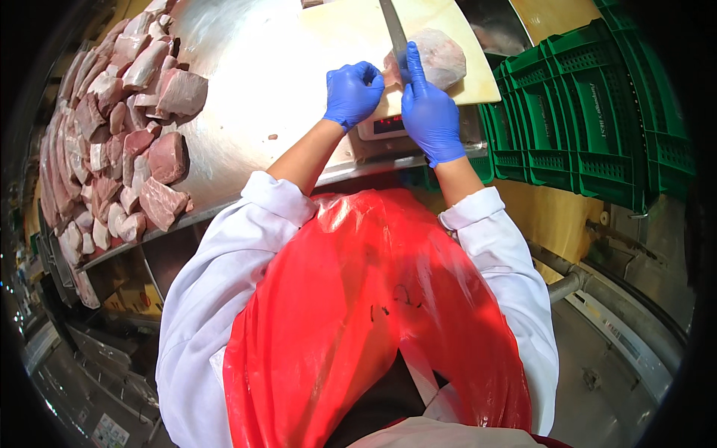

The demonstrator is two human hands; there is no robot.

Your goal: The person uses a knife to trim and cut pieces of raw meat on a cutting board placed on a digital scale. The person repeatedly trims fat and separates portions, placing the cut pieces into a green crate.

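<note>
My left hand (352,94), in a blue glove, is closed in a pinch on the pinkish edge of a pale piece of meat (441,61). That piece lies on a cream cutting board (340,30). In my blue-gloved right hand (431,118) is a knife (393,28). My forefinger stretches along it, and its blade points away from me across the meat's left part. The handle is hidden in my fist.
Many cut meat pieces (112,142) are heaped on the left of the steel table (239,97). A scale with a lit display (388,125) sits by the board's near edge. Green plastic crates (567,112) stand at the right, and a metal pipe (564,287) runs below them.
</note>
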